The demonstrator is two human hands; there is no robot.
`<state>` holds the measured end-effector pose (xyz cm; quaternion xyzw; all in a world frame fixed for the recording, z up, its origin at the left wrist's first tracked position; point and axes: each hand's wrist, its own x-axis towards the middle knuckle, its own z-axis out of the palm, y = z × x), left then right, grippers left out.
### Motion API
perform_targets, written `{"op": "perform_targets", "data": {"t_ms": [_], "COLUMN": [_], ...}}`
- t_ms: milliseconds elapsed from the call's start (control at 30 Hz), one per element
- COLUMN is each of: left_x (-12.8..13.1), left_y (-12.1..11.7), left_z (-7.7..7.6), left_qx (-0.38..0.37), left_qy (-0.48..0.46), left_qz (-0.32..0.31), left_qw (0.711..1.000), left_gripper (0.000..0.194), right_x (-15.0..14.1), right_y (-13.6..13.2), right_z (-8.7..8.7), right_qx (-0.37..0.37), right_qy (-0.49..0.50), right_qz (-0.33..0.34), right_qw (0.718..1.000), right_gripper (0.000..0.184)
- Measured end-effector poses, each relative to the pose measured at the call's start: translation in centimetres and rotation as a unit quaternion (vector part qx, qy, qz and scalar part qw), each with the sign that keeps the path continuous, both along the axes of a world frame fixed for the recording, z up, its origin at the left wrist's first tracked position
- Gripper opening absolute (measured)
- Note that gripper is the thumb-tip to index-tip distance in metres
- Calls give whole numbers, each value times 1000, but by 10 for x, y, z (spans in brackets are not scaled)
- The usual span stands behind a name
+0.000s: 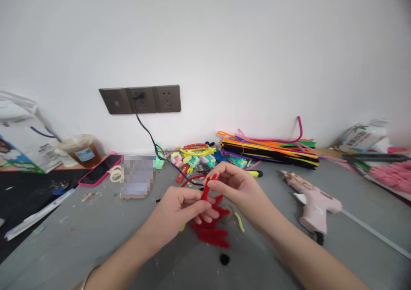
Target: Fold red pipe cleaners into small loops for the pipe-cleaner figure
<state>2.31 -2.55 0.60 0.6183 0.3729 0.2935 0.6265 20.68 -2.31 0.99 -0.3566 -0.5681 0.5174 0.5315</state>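
Both my hands meet over the middle of the grey table (96, 238), pinching one red pipe cleaner (206, 189) that stands nearly upright between them. My left hand (181, 206) grips its lower part with curled fingers. My right hand (233, 185) pinches its upper end between thumb and fingertips. Below the hands lie several bent red pipe cleaner pieces (212, 234), a short yellow piece (239, 221) and a small black pompom (224, 259).
A pink glue gun (313, 202) lies to the right, a pile of coloured pipe cleaners (269, 148) at the back. A pink-cased phone (100, 170), a drink cup (80, 150) and wall sockets (141, 100) with a black cable sit left and behind.
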Motion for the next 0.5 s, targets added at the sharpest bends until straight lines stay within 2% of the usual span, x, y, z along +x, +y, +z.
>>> {"op": "perform_targets", "data": {"t_ms": [133,300,500], "left_x": [0,2,1], "left_y": [0,0,1], "left_z": [1,3,4], "left_qx": [2,2,18], "left_qy": [12,31,-6], "left_qz": [9,15,29], "left_qw": [1000,999,999], "left_gripper": [25,26,26], "right_x": [1,2,0], "right_y": [1,4,3], "right_z": [-1,-2,-3], "right_qx": [19,-3,-6], "right_qy": [-5,-4,-9], "right_qz": [-8,0,8], "right_qw": [1000,1000,1000], "right_gripper": [29,29,31]}}
